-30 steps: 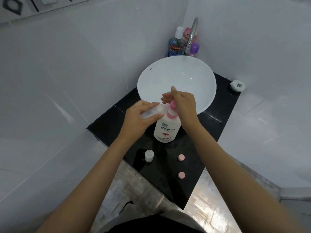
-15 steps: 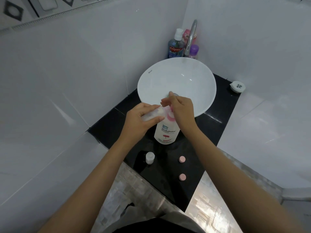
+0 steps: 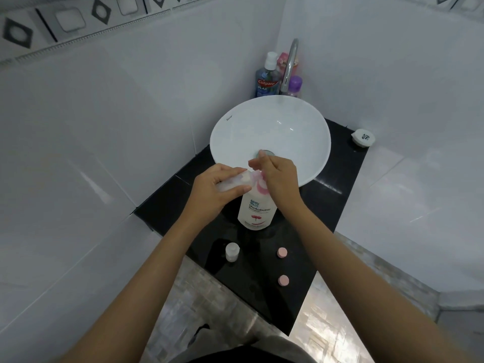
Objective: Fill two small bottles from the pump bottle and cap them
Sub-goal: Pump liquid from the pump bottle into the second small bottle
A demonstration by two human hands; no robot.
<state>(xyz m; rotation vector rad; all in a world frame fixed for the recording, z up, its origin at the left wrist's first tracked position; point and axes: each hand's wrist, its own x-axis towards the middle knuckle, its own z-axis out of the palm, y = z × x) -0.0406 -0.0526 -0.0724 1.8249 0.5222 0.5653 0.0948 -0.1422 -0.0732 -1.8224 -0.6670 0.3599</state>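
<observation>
A white pump bottle (image 3: pixel 256 210) with a pink pump stands on the black counter (image 3: pixel 337 205) in front of the basin. My right hand (image 3: pixel 280 179) lies over its pump head, fingers bent down on it. My left hand (image 3: pixel 214 192) holds a small clear bottle (image 3: pixel 235 182) tilted, its mouth against the pump nozzle. A second small clear bottle (image 3: pixel 232 252) stands upright and uncapped nearer me. Two pink caps lie on the counter, one (image 3: pixel 282 252) right of that bottle and one (image 3: pixel 283 280) closer to the front edge.
A white round basin (image 3: pixel 269 132) sits behind the hands, a chrome tap (image 3: pixel 289 66) over it. A mouthwash bottle (image 3: pixel 267 79) and a purple-capped bottle (image 3: pixel 295 86) stand in the corner. A small white round object (image 3: pixel 363 137) lies at the counter's far right.
My right hand has pushed the pump head down, so the pink top is more hidden now. The left hand keeps the small bottle at the nozzle. My view has tilted slightly.
</observation>
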